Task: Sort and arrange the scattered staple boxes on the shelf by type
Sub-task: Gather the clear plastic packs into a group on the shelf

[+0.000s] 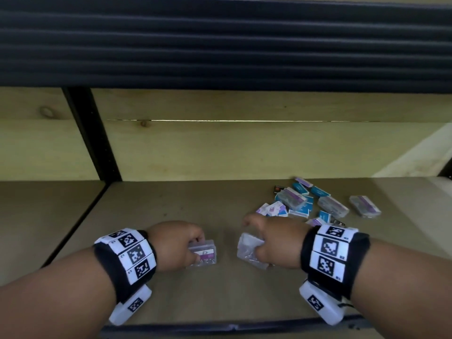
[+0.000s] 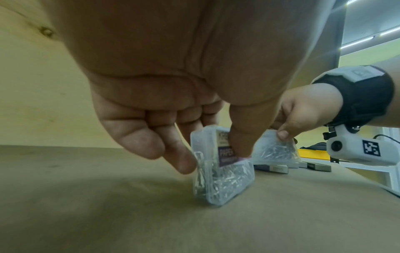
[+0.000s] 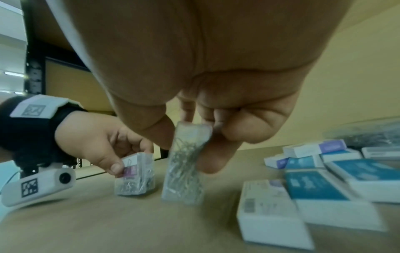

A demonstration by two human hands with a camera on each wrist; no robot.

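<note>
My left hand point(image 1: 176, 243) pinches a clear plastic box with a purple label point(image 1: 204, 253) point(image 2: 218, 171) between thumb and fingers, its lower edge on the shelf point(image 1: 171, 204). A little to the right, my right hand point(image 1: 274, 243) grips a second clear box of metal clips point(image 1: 248, 250) point(image 3: 186, 167), held upright just above or on the shelf board. In the right wrist view the left hand's box point(image 3: 136, 174) stands to the left of it. A scattered pile of blue, white and purple staple boxes point(image 1: 298, 204) point(image 3: 320, 179) lies to the right.
More clear boxes point(image 1: 364, 206) lie at the pile's right side. A black upright post point(image 1: 93, 135) stands at the back left against the wooden back wall point(image 1: 220, 148). The shelf's dark front rail point(image 1: 220, 327) runs below my wrists.
</note>
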